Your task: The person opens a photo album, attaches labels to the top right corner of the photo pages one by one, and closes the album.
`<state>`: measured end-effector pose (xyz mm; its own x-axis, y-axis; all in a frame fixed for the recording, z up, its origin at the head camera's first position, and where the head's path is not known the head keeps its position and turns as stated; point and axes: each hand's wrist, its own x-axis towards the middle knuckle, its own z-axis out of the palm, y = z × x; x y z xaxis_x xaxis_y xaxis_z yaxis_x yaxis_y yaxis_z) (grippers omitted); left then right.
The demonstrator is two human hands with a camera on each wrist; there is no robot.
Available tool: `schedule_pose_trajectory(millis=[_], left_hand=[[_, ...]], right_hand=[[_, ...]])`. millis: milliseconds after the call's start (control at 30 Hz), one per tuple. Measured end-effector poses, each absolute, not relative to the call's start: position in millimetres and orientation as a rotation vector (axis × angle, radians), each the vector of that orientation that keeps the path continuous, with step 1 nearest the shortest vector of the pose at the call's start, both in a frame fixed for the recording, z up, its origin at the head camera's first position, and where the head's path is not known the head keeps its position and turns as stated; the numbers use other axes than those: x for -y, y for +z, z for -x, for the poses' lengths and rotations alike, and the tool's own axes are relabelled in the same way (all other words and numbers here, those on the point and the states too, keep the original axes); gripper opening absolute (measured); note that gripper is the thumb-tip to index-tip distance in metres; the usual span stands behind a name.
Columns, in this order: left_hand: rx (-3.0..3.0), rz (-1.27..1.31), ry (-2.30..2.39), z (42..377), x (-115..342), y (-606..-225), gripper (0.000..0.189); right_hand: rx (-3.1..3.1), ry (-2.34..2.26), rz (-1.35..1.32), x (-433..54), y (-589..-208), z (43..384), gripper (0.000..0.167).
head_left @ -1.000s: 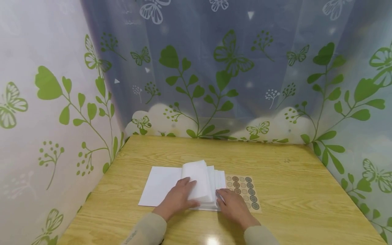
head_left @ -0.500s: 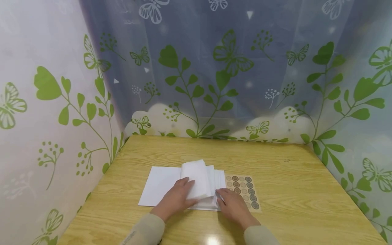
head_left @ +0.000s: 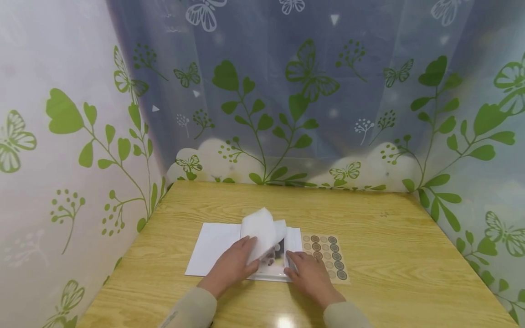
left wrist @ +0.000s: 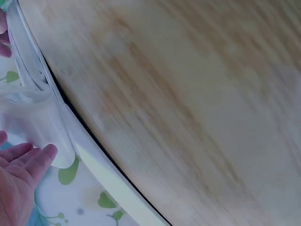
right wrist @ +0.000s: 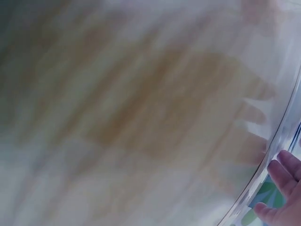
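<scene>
An open white book (head_left: 213,248), which looks like a photo album, lies on the table in the head view. My left hand (head_left: 233,263) lies against its raised, curling white pages (head_left: 257,228), fingers extended. In the left wrist view, the left fingers (left wrist: 43,162) touch a pale, translucent page (left wrist: 35,125). Below the raised pages, a picture (head_left: 272,259) with dark and light patches is partly uncovered. My right hand (head_left: 312,275) rests at the book's right side, its fingers fairly straight. The right wrist view shows the right hand (right wrist: 284,195) at the frame's edge.
A tan sheet with rows of round stickers (head_left: 326,257) lies just right of the book, partly beneath the right hand. The wooden table (head_left: 381,255) meets a patterned curtain (head_left: 262,114) at the back and sides.
The white pages under the left hand have lifted and curled farther, exposing the picture. The left hand has moved slightly left; the right hand has shifted slightly left too.
</scene>
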<state>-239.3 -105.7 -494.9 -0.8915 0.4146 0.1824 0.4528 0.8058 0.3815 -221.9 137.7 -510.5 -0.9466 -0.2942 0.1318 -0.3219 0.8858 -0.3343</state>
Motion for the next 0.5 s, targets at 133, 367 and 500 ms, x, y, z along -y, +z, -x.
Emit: schedule_pose_trajectory(millis=[133, 367, 500], left_hand=[[2.866, 0.658, -0.686, 236.7, 107.2, -491.1, 0.061], [2.767, 0.539, -0.737, 234.2, 108.4, -490.2, 0.058], [2.709, 0.475, -0.824, 235.2, 108.8, -491.5, 0.054]], right_hand=[[2.974, 0.492, -0.524, -137.5, -510.4, 222.4, 0.050], [3.022, 0.506, -0.652, -135.9, -506.3, 223.0, 0.049], [3.066, 0.490, -0.658, -134.6, -503.1, 223.5, 0.048]])
